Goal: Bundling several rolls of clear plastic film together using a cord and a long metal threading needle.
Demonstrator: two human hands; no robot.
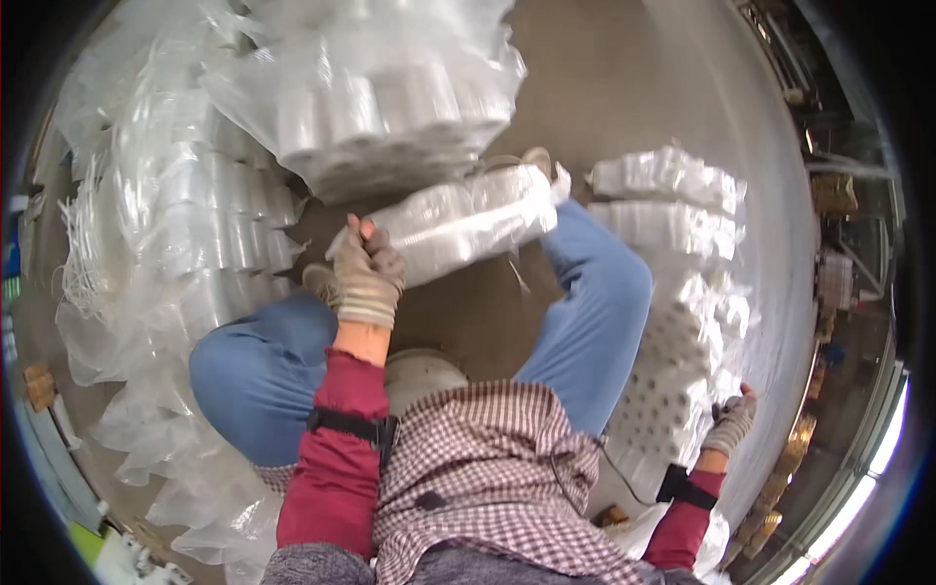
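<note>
Floor (575,107) greyish; L hand (370,265) curled tight on pack (463,229) end; R hand (733,423) half-curled by rolls (673,366), grip unclear. Wrap (522,195) might tear if yanked.

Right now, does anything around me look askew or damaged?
Nothing plainly damaged shows. The wrapped pack at your left hand slants across the view, and loose plastic ends stick out raggedly along the left stack, looking untidy.
</note>
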